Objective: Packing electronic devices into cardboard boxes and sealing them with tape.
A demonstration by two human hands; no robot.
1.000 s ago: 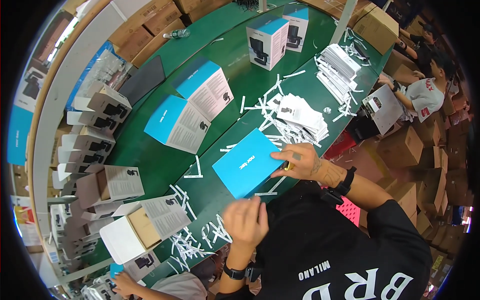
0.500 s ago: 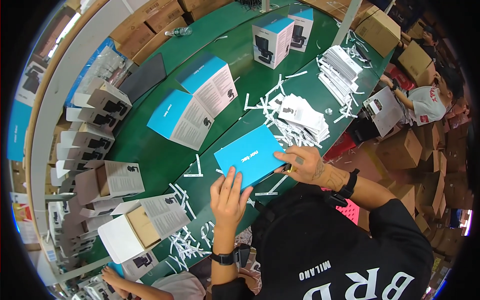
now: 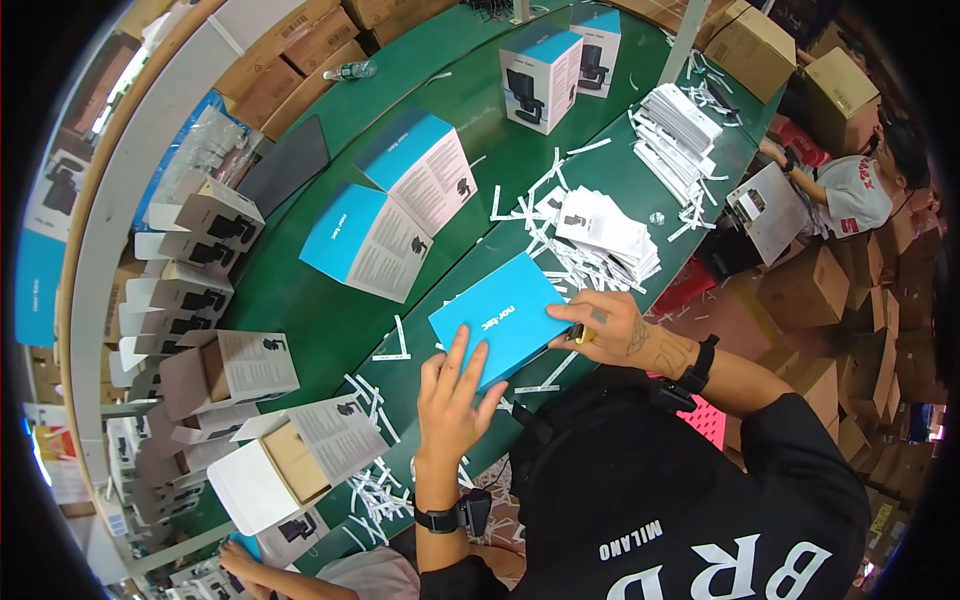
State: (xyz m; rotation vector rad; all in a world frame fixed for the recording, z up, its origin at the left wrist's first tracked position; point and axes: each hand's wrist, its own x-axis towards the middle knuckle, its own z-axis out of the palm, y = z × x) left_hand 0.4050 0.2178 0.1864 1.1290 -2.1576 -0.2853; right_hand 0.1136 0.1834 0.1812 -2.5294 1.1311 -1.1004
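A flat blue box [image 3: 500, 315] lies on the green table [image 3: 330, 310] right in front of me. My left hand [image 3: 455, 395] rests flat with spread fingers on the box's near corner. My right hand [image 3: 605, 325] presses on the box's right edge and pinches a small yellow object between its fingers. Both wrists wear black bands.
Two closed blue-and-white boxes [image 3: 400, 215] lie further back, two upright ones [image 3: 545, 75] beyond. White booklets [image 3: 610, 230] and paper strips [image 3: 375, 485] litter the table. Open white cartons [image 3: 270, 470] stack at left. Another person [image 3: 850, 190] sits at right; a hand [image 3: 235, 555] shows below.
My left hand moved up from near my chest onto the blue box's near corner. The box has shifted slightly; my right hand stays on its right edge.
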